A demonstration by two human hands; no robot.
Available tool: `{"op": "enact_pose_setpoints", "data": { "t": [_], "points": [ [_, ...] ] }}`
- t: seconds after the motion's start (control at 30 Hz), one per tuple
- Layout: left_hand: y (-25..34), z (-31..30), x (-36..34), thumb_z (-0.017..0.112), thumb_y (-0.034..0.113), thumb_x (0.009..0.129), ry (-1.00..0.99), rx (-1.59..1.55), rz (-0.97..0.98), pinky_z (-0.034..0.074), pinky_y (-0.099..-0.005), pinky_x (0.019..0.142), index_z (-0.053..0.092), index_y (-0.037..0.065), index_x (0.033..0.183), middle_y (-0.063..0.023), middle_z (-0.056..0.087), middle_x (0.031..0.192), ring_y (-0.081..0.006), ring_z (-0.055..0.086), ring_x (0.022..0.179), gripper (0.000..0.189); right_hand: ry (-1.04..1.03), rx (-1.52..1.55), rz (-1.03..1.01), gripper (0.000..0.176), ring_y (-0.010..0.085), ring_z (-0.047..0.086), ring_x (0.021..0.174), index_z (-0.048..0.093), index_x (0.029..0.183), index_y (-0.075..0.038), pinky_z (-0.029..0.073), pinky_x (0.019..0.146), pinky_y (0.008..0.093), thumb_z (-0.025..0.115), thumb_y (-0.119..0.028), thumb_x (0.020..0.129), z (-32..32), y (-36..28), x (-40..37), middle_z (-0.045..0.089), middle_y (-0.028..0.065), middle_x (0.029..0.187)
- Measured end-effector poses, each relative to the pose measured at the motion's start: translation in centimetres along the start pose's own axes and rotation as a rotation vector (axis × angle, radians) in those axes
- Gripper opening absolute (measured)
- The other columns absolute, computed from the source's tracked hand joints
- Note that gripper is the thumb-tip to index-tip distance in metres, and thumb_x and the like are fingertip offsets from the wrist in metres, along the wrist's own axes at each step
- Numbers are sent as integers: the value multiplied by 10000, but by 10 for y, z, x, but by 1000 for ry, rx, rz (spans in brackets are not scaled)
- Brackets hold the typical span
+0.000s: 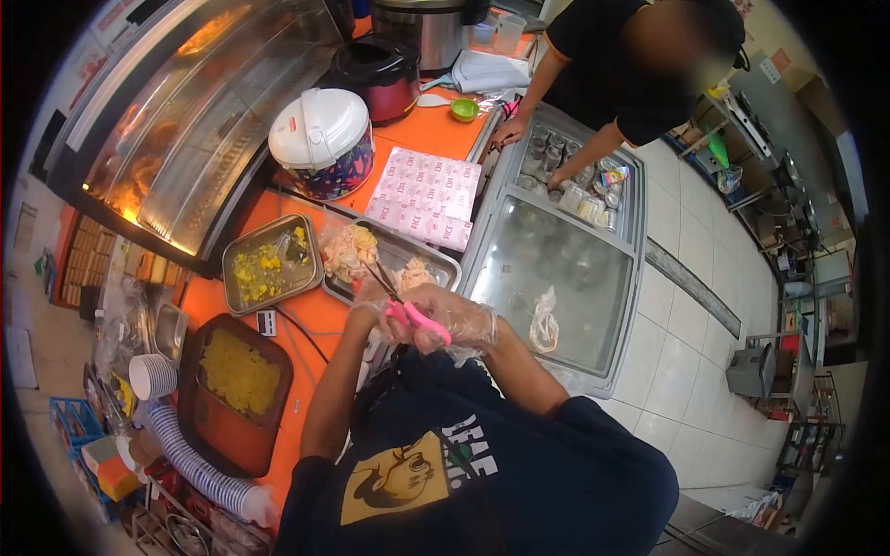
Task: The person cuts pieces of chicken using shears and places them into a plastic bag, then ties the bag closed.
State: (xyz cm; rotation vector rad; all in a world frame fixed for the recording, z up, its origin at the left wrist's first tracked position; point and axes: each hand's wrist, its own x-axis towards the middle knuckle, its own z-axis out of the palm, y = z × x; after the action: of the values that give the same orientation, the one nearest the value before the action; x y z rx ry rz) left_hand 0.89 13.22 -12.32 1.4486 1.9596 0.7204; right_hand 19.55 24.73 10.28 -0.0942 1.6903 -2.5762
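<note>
My right hand, in a clear plastic glove, is closed around scissors with pink handles. Their blades point up and left at pale, shredded-looking meat. My left hand, also gloved, is closed at the lower edge of this meat, its fingers partly hidden. The meat overlaps the left end of a metal tray. More pale meat lies in that tray, beside the scissors.
Left stand a metal tray of yellow bits, a brown tray of yellow food and stacked cups. Printed paper, a white lidded bucket and a glass display warmer lie beyond. A co-worker reaches into the chest freezer.
</note>
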Motion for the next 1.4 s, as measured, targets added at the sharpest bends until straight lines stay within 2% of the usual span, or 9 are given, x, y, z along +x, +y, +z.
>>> {"op": "enact_pose_setpoints", "data": {
  "t": [0.13,0.3,0.4,0.43,0.57,0.77,0.87,1.27,1.4],
  "points": [
    [-8,29,18,582,177,817,47,422,-6,501,-430,766,652,47,1028,-187,666,949,-352,644,869,257,255,-87,133,415,74,527,749,602,896,-37,459,640,231,835,-335,725,-26,15,-20,575,-3,827],
    [70,-19,-3,535,175,895,478,-4,104,492,-426,777,632,34,1068,-189,660,981,-346,637,896,243,753,-429,224,320,77,555,799,599,962,-40,489,724,245,806,-191,771,-49,45,-8,592,-2,858],
    [100,-39,-4,546,161,912,538,-176,135,499,-410,793,609,13,1111,-180,663,996,-338,644,908,256,901,-405,0,304,79,551,801,572,998,-65,486,736,243,776,-180,804,-76,100,15,588,-4,877],
    [105,-43,-3,545,157,920,545,-242,155,503,-410,804,597,1,1126,-185,660,999,-343,644,914,264,879,-330,-28,307,95,563,806,550,1036,-85,489,742,259,752,-185,828,-104,145,25,591,-5,904],
    [123,-56,-3,549,126,918,407,-344,184,503,-385,817,560,-22,1173,-191,661,1013,-330,647,935,295,640,334,43,308,126,602,843,552,1073,-94,510,707,289,729,-204,846,-78,113,39,606,-1,962],
    [135,-74,-13,542,127,917,540,-186,190,504,-382,797,572,-43,1164,-219,659,1020,-324,655,922,301,727,5,-258,242,85,577,798,564,1045,-75,497,662,238,708,-92,852,-82,108,52,589,-16,930],
    [135,-75,-18,569,143,908,593,-197,118,504,-386,755,607,-33,1102,-211,660,971,-321,656,881,264,833,-150,-210,234,73,572,793,565,1032,-56,501,673,216,692,-10,841,-84,92,52,580,-14,910],
    [141,-90,-25,520,129,920,789,-126,21,444,-439,645,603,-24,905,-210,590,737,-392,569,689,174,837,119,-320,239,97,602,723,536,1040,-49,530,621,216,671,10,851,-68,46,54,585,23,881],
    [116,-75,-16,510,132,935,830,-577,86,465,-376,655,595,-31,931,-157,612,778,-268,593,701,184,781,119,-216,199,87,572,600,524,1020,-51,470,486,201,652,-16,871,-59,36,47,574,19,773]
  ]
}}
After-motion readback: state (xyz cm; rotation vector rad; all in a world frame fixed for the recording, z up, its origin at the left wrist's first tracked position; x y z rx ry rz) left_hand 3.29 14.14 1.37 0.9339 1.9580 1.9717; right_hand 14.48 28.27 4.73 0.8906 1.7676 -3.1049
